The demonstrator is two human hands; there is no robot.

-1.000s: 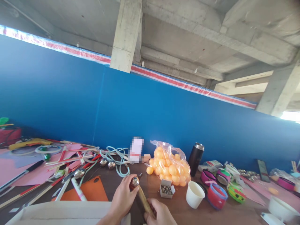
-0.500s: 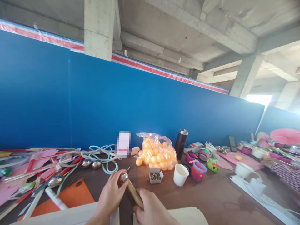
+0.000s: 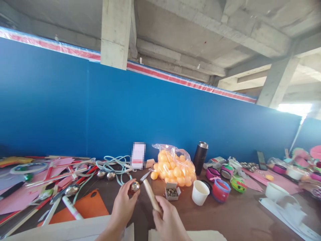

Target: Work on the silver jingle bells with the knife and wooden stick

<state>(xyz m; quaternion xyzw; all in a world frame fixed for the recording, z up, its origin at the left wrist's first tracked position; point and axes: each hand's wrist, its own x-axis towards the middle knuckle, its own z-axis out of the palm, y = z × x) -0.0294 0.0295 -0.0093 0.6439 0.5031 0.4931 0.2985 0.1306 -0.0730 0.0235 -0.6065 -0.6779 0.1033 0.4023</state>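
Note:
My left hand (image 3: 124, 200) holds a shiny metal ball (image 3: 135, 186) between the thumb and fingers, above the table. Closed round the wooden handle of a small hammer (image 3: 151, 196) is my right hand (image 3: 168, 214). The hammer's slim, pointed metal head lies across the top of the handle, beside the ball; whether they touch I cannot tell. Just right of the hammer, a small open box (image 3: 172, 193) holds many tiny metal pieces. Behind it rests a clear bag of orange balls (image 3: 175, 169), with one loose orange ball (image 3: 154, 175) at its left.
A white cup (image 3: 200, 193) and a dark flask (image 3: 200, 159) stand right of the bag. Pale blue tubing (image 3: 112, 163), metal balls (image 3: 72, 190), an orange sheet (image 3: 90, 206) and sticks lie left. A white power strip (image 3: 283, 217) sits far right. A blue partition (image 3: 163, 113) rises behind.
The hammer has tipped, its head rising clear of the ball and its pointed end now showing to the upper right. The whole view has shifted slightly, placing things further right.

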